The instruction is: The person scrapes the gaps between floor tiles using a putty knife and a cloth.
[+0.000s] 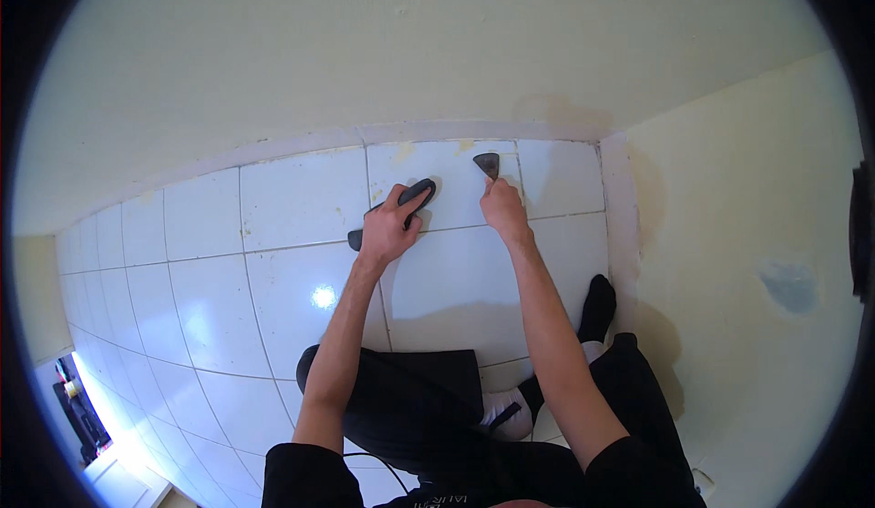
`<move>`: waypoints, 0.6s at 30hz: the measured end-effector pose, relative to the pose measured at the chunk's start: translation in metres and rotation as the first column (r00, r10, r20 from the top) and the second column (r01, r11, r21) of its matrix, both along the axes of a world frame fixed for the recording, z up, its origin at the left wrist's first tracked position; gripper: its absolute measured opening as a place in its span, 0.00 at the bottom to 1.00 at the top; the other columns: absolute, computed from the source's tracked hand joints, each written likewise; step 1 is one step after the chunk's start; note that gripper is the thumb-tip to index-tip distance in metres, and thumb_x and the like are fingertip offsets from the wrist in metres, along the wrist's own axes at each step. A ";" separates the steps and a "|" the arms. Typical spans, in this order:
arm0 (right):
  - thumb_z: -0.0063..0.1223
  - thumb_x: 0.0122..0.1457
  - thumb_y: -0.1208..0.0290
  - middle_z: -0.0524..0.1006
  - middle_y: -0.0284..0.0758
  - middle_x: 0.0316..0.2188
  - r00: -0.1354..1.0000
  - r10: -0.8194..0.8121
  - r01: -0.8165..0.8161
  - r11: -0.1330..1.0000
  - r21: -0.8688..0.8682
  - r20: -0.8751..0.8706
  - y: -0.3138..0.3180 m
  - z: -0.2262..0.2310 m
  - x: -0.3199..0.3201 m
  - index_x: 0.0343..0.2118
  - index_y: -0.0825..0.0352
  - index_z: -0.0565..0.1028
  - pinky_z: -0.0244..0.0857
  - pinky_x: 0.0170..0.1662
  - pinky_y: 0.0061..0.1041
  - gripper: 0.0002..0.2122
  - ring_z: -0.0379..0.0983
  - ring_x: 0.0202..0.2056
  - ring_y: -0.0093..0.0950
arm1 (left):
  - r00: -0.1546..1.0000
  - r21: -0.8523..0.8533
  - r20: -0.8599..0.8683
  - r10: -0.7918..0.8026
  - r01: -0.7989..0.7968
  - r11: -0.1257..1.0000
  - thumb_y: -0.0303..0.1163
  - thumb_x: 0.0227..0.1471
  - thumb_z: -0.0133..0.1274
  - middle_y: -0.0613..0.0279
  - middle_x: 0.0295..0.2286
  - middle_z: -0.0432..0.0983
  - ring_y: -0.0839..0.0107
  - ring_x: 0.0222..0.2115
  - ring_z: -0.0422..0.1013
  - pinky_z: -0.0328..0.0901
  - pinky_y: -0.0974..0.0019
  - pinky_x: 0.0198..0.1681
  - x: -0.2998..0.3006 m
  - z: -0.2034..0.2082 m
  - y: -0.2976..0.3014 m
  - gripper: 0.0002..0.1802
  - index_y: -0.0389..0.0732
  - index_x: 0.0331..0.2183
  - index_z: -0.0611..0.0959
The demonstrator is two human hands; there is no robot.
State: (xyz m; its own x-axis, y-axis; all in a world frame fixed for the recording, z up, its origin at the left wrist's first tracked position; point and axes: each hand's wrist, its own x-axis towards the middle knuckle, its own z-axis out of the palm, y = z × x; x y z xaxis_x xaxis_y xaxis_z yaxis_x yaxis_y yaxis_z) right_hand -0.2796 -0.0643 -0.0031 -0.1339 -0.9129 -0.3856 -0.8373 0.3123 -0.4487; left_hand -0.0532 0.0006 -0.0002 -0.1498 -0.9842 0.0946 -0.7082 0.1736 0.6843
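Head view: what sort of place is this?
Likely the corner of an indoor room, though which kind I can't tell: white floor tiles meet two pale walls, with a pinkish strip along the walls' foot.

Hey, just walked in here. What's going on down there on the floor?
A person in dark clothes is down on the white tiled floor, working with both bare hands close to the wall. The right hand grips a small scraper, its blade pointing toward the wall. The left hand is closed around a long dark object; I can't tell exactly what it is. Yellowish patches mark the tiles near the wall.
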 end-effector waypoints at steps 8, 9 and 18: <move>0.42 0.70 0.64 0.76 0.46 0.25 0.934 -0.102 0.213 0.929 -0.304 0.344 0.059 -0.029 -0.009 0.41 0.73 0.74 0.66 0.30 0.41 0.15 0.73 0.26 0.39 | 1.000 -0.084 0.022 -0.017 0.019 0.996 0.26 0.44 0.57 0.60 0.42 0.73 0.58 0.27 0.76 0.74 0.58 0.30 -0.002 -0.005 0.002 0.29 0.54 0.51 0.83; 0.44 0.70 0.66 0.72 0.40 0.20 0.832 -0.075 0.336 0.856 -0.392 0.549 0.066 -0.038 -0.010 0.41 0.71 0.75 0.63 0.24 0.34 0.12 0.69 0.20 0.30 | 1.000 -0.090 0.027 -0.014 0.016 0.996 0.26 0.44 0.57 0.60 0.42 0.73 0.58 0.27 0.76 0.74 0.58 0.30 0.000 -0.004 0.002 0.29 0.54 0.51 0.83; 0.48 0.66 0.75 0.62 0.35 0.14 0.877 0.066 0.277 0.739 -0.614 0.475 0.075 -0.041 0.002 0.66 0.71 0.60 0.54 0.20 0.26 0.26 0.58 0.14 0.23 | 0.950 -0.427 0.286 -0.123 0.241 0.872 0.28 0.40 0.61 0.61 0.38 0.76 0.67 0.33 0.77 0.74 0.65 0.27 0.007 -0.019 0.016 0.24 0.53 0.44 0.87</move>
